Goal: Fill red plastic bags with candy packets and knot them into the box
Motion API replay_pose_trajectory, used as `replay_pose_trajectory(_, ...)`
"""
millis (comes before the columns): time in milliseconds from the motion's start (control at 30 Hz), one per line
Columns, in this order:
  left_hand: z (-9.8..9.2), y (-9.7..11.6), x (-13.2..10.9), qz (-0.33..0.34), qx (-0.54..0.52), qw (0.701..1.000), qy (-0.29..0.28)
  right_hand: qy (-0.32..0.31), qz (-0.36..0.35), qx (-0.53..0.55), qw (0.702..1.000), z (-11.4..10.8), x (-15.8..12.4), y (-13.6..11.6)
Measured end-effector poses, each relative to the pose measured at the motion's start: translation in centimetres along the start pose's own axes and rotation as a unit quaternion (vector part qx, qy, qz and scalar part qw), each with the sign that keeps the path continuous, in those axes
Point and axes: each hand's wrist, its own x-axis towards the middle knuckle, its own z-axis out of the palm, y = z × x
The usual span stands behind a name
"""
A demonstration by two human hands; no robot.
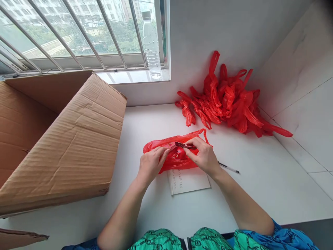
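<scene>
Over the white table [260,194], forearms [125,211] converge, left hand [152,163] pinching a reddish wrapper [172,148], right hand [203,155] a dark packet [181,144].

Bag [179,166] red; pile [229,100] behind it, same red. Box [80,139] left of it: brown. Pad [194,182] under it: white, dark digits [181,179].

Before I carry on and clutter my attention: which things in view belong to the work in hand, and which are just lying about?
In the work:
- open red bag
- packets inside it
- dark packet in the right hand's fingers

Apparently lying about:
- bunched red bags
- cardboard box
- bottle
- pen
- notepad, partly covered by the open bag
</scene>
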Motion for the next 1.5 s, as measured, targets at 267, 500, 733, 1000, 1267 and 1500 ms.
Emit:
replay_pose_trajectory(267,1.0,0.6,-0.4,0.009,0.164,0.978,-0.132,-0.030,-0.002,-0.354,0.935,1.5,-0.2,2.2)
replay_pose_trajectory(500,0.2,0.6,-0.2,0.049,0.054,0.997,0.017,-0.036,0.022,-0.362,0.931,1.3,-0.2,2.3)
replay_pose_trajectory(733,0.1,1.3,0.0,0.174,-0.074,0.974,0.128,-0.016,-0.003,0.000,1.000,0.6,-0.8,-1.5)
replay_pose_trajectory(1000,0.4,1.6,-0.3,0.086,-0.159,0.975,0.131,-0.108,0.139,0.306,0.936,1.6,-1.1,-1.1)
replay_pose_trajectory(1267,0.0,2.2,-0.6,0.036,-0.227,0.969,0.086,-0.117,0.132,0.272,0.946,1.6,-1.1,-1.0)
replay_pose_trajectory(1500,-0.4,0.6,-0.2,0.000,0.002,1.000,0.002,-0.135,0.043,0.051,0.989,-0.7,-0.8,-0.4)
